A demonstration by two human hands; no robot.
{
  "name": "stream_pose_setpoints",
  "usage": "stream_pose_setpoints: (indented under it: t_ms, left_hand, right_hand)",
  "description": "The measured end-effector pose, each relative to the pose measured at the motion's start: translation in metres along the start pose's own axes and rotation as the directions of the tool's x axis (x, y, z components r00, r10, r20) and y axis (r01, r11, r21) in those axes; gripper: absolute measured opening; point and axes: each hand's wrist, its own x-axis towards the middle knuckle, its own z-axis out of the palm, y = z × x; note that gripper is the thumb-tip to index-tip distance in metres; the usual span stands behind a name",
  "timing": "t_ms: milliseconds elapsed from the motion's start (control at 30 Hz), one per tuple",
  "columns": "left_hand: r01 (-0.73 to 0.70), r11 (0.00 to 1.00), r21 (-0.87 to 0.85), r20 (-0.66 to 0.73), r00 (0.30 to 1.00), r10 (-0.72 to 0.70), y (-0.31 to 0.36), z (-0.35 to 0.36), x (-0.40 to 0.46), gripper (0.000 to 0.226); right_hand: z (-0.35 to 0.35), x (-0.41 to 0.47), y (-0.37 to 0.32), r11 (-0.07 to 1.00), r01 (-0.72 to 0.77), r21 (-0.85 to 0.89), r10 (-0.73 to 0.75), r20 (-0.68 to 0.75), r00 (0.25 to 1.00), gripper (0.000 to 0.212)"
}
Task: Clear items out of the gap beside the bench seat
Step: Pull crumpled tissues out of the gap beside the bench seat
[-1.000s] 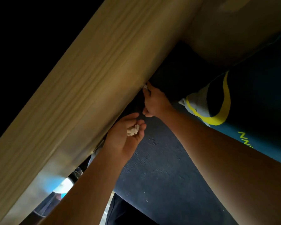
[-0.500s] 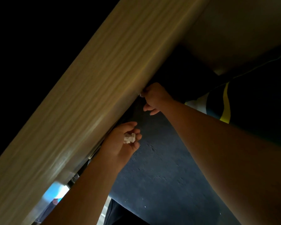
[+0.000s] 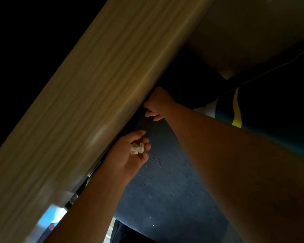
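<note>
A dark narrow gap [image 3: 130, 123] runs between a long light wooden panel [image 3: 88, 109] and the dark blue bench seat [image 3: 165, 190]. My left hand [image 3: 130, 155] hovers beside the gap, cupped around small crumpled white scraps [image 3: 137, 148] in its palm. Farther along, my right hand [image 3: 158, 104] presses against the panel's edge with its fingertips tucked into the gap; whatever they touch is hidden in shadow. Both forearms reach in from the lower right.
A dark cushion or bag with a yellow stripe and white patch [image 3: 235, 109] lies on the seat behind my right arm. A beige surface [image 3: 244, 32] rises at the far end. Bright bluish light [image 3: 51, 216] shows below the panel's near end.
My right hand has pushed its fingers farther into the gap, and the small white bit seen at its fingertips is out of sight. My left hand stays put with the scraps.
</note>
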Motion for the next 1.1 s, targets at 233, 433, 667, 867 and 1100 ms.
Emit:
stream_pose_setpoints:
  t_ms: [233, 433, 667, 867, 1100]
  left_hand:
    - [-0.007, 1.000, -0.019, 0.014, 1.000, 0.008, -0.001, -0.008, -0.011, 0.007]
    - [0.030, 0.999, -0.034, -0.001, 1.000, -0.030, -0.005, -0.015, -0.024, 0.006]
    - [0.032, 0.999, -0.043, 0.055, 0.998, -0.030, -0.014, 0.007, -0.051, 0.015]
    - [-0.048, 0.997, 0.062, 0.124, 0.991, 0.040, -0.040, 0.035, -0.051, 0.024]
    - [-0.087, 0.989, 0.120, 0.247, 0.968, 0.055, -0.131, 0.089, -0.060, 0.022]
  right_hand:
    - [0.006, -0.017, -0.002, 0.965, 0.055, -0.256, -0.079, -0.083, 0.993, 0.022]
    - [0.017, -0.055, 0.013, 0.966, 0.235, 0.110, -0.190, -0.317, 0.929, 0.017]
    - [-0.006, -0.151, 0.058, 0.616, 0.339, 0.711, -0.023, -0.413, 0.910, 0.010]
    - [-0.010, -0.223, 0.114, 0.573, 0.362, 0.735, 0.035, -0.463, 0.886, 0.006]
    - [-0.018, -0.280, 0.193, 0.552, 0.394, 0.735, 0.064, -0.508, 0.859, 0.003]
